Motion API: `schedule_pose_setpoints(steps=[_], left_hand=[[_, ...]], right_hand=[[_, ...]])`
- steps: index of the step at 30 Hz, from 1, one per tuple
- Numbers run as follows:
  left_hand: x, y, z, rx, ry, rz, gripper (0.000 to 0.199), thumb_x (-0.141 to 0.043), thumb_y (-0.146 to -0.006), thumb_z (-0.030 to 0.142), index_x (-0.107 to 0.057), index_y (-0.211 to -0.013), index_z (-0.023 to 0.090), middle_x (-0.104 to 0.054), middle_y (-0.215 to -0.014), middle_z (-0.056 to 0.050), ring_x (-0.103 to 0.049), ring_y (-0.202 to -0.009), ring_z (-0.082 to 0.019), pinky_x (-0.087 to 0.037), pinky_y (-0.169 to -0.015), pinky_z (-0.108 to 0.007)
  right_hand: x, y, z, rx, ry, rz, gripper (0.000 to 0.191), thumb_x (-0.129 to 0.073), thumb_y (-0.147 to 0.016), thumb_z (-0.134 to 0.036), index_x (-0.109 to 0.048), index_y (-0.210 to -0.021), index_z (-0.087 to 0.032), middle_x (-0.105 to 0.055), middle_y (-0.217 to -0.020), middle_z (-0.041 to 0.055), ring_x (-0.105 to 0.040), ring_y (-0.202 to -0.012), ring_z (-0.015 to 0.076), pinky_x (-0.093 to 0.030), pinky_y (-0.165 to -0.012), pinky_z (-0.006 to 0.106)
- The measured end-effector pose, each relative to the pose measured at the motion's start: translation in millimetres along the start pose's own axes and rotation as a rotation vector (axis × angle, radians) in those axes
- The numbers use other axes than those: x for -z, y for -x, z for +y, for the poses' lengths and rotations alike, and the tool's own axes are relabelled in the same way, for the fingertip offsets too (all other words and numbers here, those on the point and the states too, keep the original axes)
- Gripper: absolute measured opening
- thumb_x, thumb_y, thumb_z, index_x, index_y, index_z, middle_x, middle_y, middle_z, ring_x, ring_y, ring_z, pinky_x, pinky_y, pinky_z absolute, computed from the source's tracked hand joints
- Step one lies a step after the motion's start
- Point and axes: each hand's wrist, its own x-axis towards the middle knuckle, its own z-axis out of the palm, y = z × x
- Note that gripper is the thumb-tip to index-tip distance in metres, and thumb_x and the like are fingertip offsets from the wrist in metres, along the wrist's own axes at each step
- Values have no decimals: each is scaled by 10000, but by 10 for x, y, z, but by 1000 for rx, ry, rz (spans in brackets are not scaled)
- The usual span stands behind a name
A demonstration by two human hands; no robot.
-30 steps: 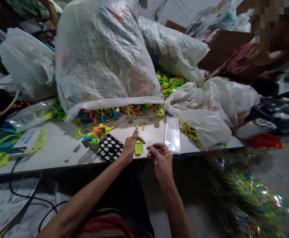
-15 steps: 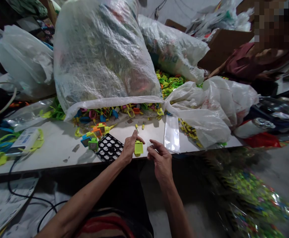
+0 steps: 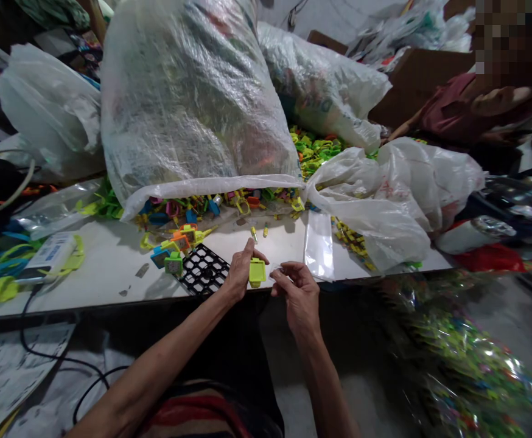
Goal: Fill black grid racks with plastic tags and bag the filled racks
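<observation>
Right at the table's (image 3: 111,286) near edge, the left hand (image 3: 238,277) pinches a small yellow-green square plastic tag (image 3: 257,272), its fingers closed on it. Just beside, the right hand (image 3: 299,292) nips a tiny clear piece (image 3: 279,269) between curled fingertips. Farther back lies a black grid tray (image 3: 203,269).

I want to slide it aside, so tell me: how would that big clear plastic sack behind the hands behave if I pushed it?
The big clear sack would probably sag and deform rather than slide: its film is wrinkled and slack. It looks bulky and stuffed, so likely heavy overall. Its mouth lies open on the table, so the small plastic pieces there could spill further.
</observation>
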Motion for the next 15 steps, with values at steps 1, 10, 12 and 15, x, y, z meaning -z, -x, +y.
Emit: schedule_pose_setpoints(steps=[1,10,12,15], left_hand=[[-1,0,0,-4,-4,1,713,-420,-633,845,-584,-539,158,-445,-453,5,-412,-437,-101,-300,-436,-235],[4,-2,-39,-15,-29,-6,710,-405,-655,837,-589,-546,160,-456,-464,-1,-413,-448,-105,-301,-445,-237],[0,1,-42,-10,-20,-11,709,-411,-654,835,-590,-547,157,-460,-466,0,-415,-447,-103,-305,-446,-236],[-7,4,-46,-5,-4,-15,702,-420,-655,829,-589,-556,155,-475,-477,-1,-424,-453,-103,-316,-455,-235]], right_hand=[[2,0,3,13,3,-1,310,-791,-599,-294,-588,-808,-185,-610,-689,-51,-526,-423,70,-421,-397,205],[25,21,25,116,75,8,292,-777,-639,-297,-574,-818,-188,-624,-704,-46,-518,-400,71,-436,-388,217],[22,26,23,109,81,-2,295,-777,-640,-293,-590,-842,-188,-625,-706,-45,-524,-409,73,-440,-402,220],[19,29,20,95,91,-25,290,-770,-651,-291,-618,-874,-185,-608,-681,-50,-529,-424,73,-452,-431,223]])
